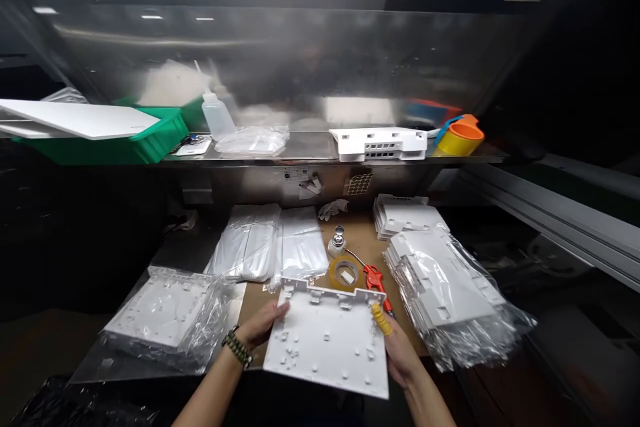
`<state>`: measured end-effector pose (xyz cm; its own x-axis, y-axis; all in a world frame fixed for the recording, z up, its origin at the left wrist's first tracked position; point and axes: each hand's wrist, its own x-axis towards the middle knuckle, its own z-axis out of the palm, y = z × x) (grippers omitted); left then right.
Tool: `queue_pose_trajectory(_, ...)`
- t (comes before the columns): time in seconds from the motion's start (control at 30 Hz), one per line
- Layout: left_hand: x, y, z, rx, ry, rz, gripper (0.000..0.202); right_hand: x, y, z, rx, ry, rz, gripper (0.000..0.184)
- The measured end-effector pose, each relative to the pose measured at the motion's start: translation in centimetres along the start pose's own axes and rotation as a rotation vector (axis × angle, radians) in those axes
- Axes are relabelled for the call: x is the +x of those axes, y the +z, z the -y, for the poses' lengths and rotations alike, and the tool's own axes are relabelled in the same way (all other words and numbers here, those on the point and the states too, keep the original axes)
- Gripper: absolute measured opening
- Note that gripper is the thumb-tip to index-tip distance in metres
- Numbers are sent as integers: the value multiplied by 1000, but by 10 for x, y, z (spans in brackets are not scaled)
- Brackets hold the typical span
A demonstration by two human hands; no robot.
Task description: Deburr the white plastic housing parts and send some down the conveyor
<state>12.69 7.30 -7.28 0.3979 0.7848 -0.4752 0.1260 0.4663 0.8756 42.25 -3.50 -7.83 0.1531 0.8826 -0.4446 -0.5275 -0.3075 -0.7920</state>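
Note:
A white plastic housing panel [335, 347], its inner side with clips and small posts facing me, is held above the front edge of the bench. My left hand [263, 323] grips its left edge, thumb on the face and the other fingers hidden behind. On the opposite edge, my right hand [397, 347] is closed with a yellow-covered thumb on the face. Just beyond the panel lie a roll of yellowish tape [332, 273] and a red air blow gun [374, 278]. A small white dispenser bottle with a metal top [337, 244] stands behind the tape.
Bagged white panels [160, 307] lie at the left, and more bagged panels [445, 280] are stacked at the right. Flat clear bags [250, 240] are piled behind. Along the shelf are a green bin [170, 133], a squeeze bottle [217, 117], a white housing [383, 135] and a yellow tape ring [457, 140].

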Motion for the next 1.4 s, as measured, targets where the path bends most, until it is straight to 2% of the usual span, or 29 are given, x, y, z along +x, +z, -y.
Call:
queue_pose_trajectory(0.07,42,-3,-6,156,81,-23,73,-12,-2,20,71,-25,-110,58)
queue_pose_trajectory(0.2,113,-16,-8,542,241,-125,41,-36,-11,55,226,-143,-384,60)
queue_pose_trajectory(0.27,135,-23,-4,715,292,-120,37,-50,-14,63,293,-180,-495,65)
queue_pose_trajectory(0.37,154,-32,4,892,320,-77,36,-68,-13,66,331,-217,-576,69)
queue_pose_trajectory(0.53,176,-45,12,987,293,-42,35,-82,-6,58,339,-249,-670,70)
queue_pose_trajectory(0.73,206,-64,9,856,182,-63,30,-74,5,42,284,-329,-708,75)
queue_pose_trajectory(0.83,218,-72,8,767,129,-29,27,-56,19,25,183,-383,-701,77)
queue_pose_trajectory(0.9,222,-76,7,739,113,-10,26,-38,37,10,45,-417,-660,71)
queue_pose_trajectory(1.0,222,-77,5,753,124,19,26,-3,74,-15,-203,-495,-528,60)
queue_pose_trajectory(1.13,218,-73,1,844,179,71,25,44,112,-44,-384,-592,-382,62)
queue_pose_trajectory(1.23,215,-69,-3,921,222,108,25,64,118,-58,-440,-613,-362,63)
queue_pose_trajectory(1.4,207,-71,-15,1005,300,109,25,68,111,-68,-485,-627,-360,59)
